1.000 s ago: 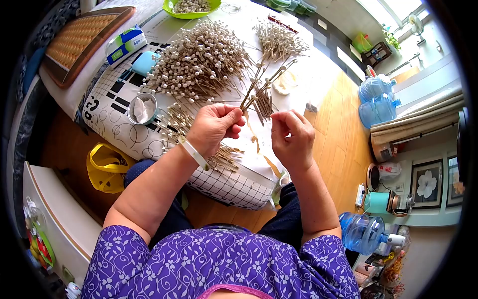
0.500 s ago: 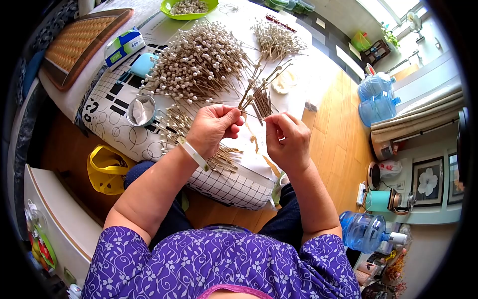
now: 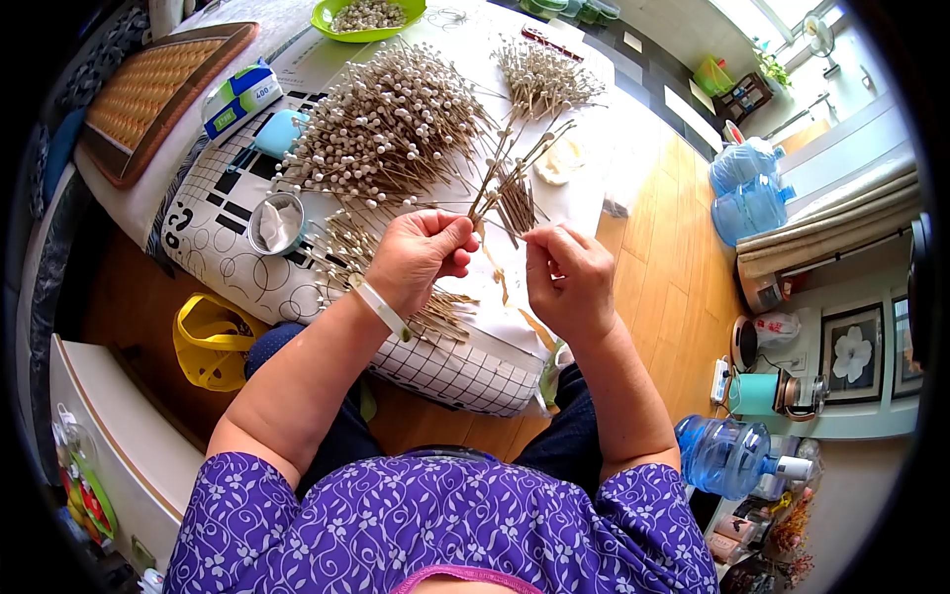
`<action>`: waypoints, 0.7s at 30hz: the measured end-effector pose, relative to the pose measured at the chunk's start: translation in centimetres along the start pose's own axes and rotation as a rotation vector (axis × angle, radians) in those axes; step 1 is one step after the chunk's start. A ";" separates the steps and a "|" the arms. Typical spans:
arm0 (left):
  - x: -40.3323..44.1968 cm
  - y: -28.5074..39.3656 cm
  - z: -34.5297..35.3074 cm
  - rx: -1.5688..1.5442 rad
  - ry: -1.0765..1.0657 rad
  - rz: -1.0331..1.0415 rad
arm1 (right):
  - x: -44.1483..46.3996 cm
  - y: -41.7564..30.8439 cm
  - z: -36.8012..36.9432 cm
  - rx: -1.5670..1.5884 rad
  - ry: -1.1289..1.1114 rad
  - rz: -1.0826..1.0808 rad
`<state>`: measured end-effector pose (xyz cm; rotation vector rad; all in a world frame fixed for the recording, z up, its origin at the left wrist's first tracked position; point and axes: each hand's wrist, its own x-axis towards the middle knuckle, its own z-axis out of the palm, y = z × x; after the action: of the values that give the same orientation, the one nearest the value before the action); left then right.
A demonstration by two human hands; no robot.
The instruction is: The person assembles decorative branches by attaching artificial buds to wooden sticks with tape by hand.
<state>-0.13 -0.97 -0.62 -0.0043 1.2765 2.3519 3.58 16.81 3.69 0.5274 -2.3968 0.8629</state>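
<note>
Plainly, the left hand (image 3: pixel 421 261) pinches stems (image 3: pixel 484 197) (right hand (image 3: pixel 574 280) curled, hold unclear).

the left hand (image 3: pixel 421 262) covers the gripped part of the dried stems (image 3: pixel 486 188), and whether the right hand (image 3: pixel 571 280) pinches anything is too small to tell. the purple shirt (image 3: pixel 435 525) runs off the bottom edge; the top edge crops the green bowl (image 3: pixel 406 23). the fine print on the tissue pack (image 3: pixel 240 97) is illegible, and shadow hides the yellow bag's (image 3: pixel 220 343) contents.
</note>
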 end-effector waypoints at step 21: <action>-0.1 0.1 0.2 0.044 0.038 -0.033 | 4.9 20.1 1.3 -0.309 0.148 0.515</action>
<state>0.01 -0.94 -0.46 -0.0559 1.3363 2.3057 -11.10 29.56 -3.55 -0.2765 -2.4947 0.6784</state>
